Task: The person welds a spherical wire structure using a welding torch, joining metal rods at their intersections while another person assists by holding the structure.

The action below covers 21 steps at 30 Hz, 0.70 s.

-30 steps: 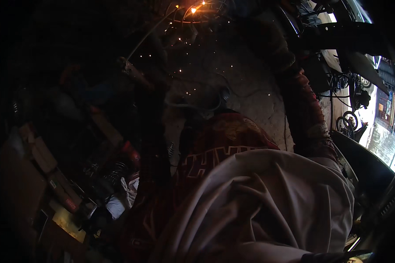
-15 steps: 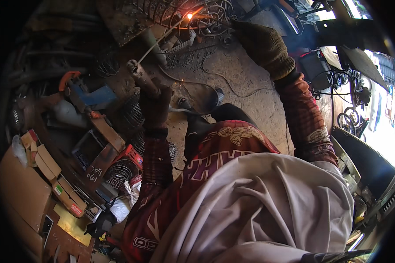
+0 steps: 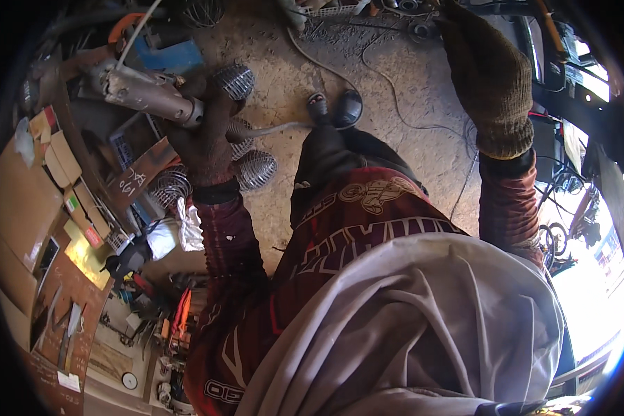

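My left hand, in a dark brown glove, grips the grey handle of a welding electrode holder; a thin rod sticks up from it toward the upper left and a grey cable trails off to the right. My right hand, in a brown knitted glove, is raised at the upper right, its fingers reaching toward metal parts near the frame's top edge; what it holds is hidden. Round wire-mesh baskets lie on the ground beside my left wrist. My shoes stand on the concrete floor.
Cardboard boxes, tools and small packets crowd a bench on the left. A blue box lies at the upper left. Thin cables snake across the concrete floor. Dark machine parts stand at the right.
The welding sparks and darkness are gone and the view is bright. My left hand with the electrode holder has drawn back from the work at the top. The view has tilted down.
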Available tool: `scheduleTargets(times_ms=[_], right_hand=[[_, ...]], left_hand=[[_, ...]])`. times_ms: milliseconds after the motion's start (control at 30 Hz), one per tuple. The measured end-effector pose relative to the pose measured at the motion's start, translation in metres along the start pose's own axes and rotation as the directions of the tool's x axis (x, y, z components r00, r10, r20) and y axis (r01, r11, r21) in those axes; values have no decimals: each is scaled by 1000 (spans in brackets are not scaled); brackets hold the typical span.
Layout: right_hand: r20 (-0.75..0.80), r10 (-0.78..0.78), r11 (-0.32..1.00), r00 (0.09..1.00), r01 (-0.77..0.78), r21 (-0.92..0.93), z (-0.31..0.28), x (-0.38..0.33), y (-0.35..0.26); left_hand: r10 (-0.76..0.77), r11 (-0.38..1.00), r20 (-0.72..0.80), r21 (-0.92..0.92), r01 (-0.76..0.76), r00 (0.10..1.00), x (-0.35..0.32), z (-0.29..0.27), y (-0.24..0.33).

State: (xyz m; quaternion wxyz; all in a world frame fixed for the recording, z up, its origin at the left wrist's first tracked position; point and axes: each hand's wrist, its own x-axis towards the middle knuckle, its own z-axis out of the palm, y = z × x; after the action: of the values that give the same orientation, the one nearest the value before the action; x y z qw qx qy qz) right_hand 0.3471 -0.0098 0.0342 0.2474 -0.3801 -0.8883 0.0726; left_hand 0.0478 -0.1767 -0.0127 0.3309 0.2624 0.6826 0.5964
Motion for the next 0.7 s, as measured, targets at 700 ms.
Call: scheduleTargets(times_ms=[700], right_hand=[[59, 173, 981, 983, -177, 80, -5, 0, -6]], left_hand=[[8, 986, -59, -164, -18, 998, -30, 22, 4]])
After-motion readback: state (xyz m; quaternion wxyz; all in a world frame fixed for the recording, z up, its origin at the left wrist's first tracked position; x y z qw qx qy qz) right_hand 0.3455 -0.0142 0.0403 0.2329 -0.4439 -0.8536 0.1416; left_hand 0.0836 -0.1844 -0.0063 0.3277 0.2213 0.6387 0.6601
